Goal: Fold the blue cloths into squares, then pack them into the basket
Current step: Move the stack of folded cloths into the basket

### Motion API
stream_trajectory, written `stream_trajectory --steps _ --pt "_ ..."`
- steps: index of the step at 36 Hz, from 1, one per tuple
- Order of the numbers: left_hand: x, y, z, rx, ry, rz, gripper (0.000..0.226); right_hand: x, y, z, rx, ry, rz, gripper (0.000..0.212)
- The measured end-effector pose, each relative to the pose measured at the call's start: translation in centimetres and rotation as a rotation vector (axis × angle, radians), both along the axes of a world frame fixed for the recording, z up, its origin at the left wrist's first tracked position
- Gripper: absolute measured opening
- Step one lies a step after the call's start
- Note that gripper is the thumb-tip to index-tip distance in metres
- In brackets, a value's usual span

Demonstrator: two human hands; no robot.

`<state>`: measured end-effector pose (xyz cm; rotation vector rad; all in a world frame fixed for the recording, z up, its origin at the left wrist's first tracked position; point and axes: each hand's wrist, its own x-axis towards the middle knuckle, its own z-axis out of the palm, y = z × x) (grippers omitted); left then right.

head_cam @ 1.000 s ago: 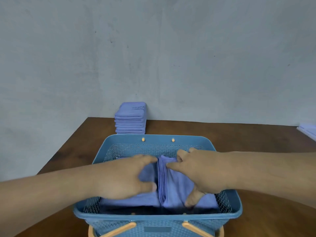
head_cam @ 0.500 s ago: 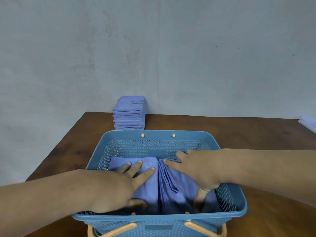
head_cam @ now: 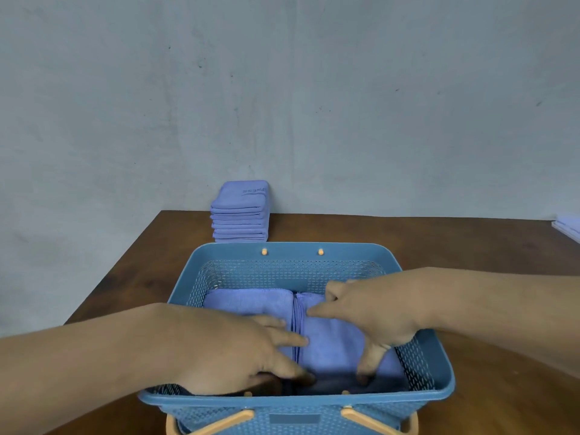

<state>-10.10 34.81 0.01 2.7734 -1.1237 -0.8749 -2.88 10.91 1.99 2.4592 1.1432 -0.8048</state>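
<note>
Both your hands are down inside the blue perforated basket [head_cam: 314, 248], which sits at the near edge of the brown wooden table [head_cam: 470, 249]. The basket's tan handle [head_cam: 226, 419] hangs over its near wall. Folded blue cloths lie side by side on the basket's floor, touching along a seam down the middle.

Your left hand [head_cam: 238, 350] lies flat on the left cloth [head_cam: 248, 301], fingers straight and reaching to the seam, thumb dipped toward the near wall. Your right hand [head_cam: 373, 315] spreads over the right cloth [head_cam: 332, 343], forefinger stretched to the seam and thumb pressing down at the cloth's near edge. Neither hand is curled round anything. The two hands are near each other but apart.

At the table's far edge, against the grey wall [head_cam: 282, 89] and just behind the basket's far left corner, stands a stack of folded blue cloths [head_cam: 240, 215]. A pale flat pile [head_cam: 569, 226] shows at the table's far right edge, cut off by the frame.
</note>
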Motion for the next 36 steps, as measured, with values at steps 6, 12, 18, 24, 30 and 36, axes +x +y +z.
stream_trajectory --steps 6,12,18,24,30,36 --pt "0.5 0.3 0.8 -0.006 0.058 -0.007 0.046 0.5 -1.1 0.5 0.035 0.092 -0.035 0.119" --pt "0.6 0.7 0.3 -0.055 0.054 -0.005 0.045 -0.2 -0.2 1.0 -0.094 -0.010 0.060 0.126" --pt "1.6 1.1 3.2 -0.201 0.008 0.072 0.037 0.9 0.1 4.4 -0.017 0.062 0.081 0.121" --pt "6.4 4.6 7.5 -0.350 -0.181 0.188 0.031 5.1 2.0 8.9 0.368 0.001 -0.044 0.086" --pt "12.7 8.0 8.6 -0.279 -0.297 0.420 0.029 11.3 5.7 9.3 0.400 -0.086 -0.167 0.061" --pt "20.8 11.0 5.2 -0.212 -0.380 0.594 0.038 20.3 10.8 4.5 0.579 0.092 -0.622 0.035"
